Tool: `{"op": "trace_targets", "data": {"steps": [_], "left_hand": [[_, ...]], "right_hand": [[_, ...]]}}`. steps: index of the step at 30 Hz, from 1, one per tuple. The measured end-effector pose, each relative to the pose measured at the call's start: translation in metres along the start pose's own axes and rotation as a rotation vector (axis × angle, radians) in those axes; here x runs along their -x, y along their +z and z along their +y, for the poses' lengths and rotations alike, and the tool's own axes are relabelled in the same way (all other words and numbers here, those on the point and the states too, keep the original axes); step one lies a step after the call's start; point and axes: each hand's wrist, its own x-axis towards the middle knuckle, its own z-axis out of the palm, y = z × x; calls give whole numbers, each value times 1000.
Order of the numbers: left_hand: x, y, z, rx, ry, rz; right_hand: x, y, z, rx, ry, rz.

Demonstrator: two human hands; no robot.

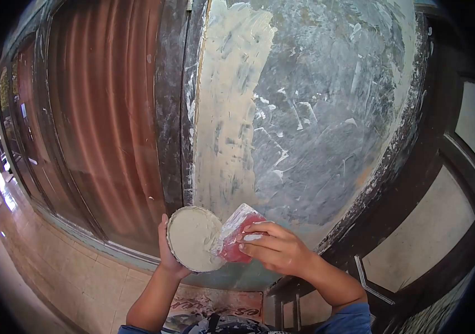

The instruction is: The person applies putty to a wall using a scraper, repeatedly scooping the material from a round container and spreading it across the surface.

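My left hand [166, 250] is wrapped round the side and underside of a round tub of cream-coloured putty [190, 236]. Between the fingers and thumb of my right hand [276, 247] is a red putty scraper [236, 251], its blade smeared white. The scraper's edge touches the putty at the tub's right side. Behind both hands stands a grey wall panel [326, 111]. A cream strip of putty [226, 122] runs down its left part, with dark patches showing through, and white flecks dot the grey.
A dark-framed window [104, 111] with a reddish-brown curtain behind it is on the left. To the right is a dark wooden door [421, 234] with pale panels. Below lie a tiled floor [92, 284] and a printed sheet [237, 303] with lettering.
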Motion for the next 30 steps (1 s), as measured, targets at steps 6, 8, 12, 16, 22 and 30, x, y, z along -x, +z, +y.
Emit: {"op": "trace_targets", "data": {"steps": [6,8,12,16,22,30], "left_hand": [[1,-10,-3,-19,-44,-5],[-1,-25,-6,-45,-60,7],[5,-38,-4,-42,-61,2],[14,-38,2,-20,-42,-31],[10,-62,-3,-58,-4,94],[14,-52,2,-36,-28,24]], "right_hand": [[11,3,14,73,149,175],[19,-2,25,127,412,248],[48,8,61,179,637,245],[88,49,82,180,847,91],[111,90,103,225,921,-16],[102,86,96,240,935,58]]}}
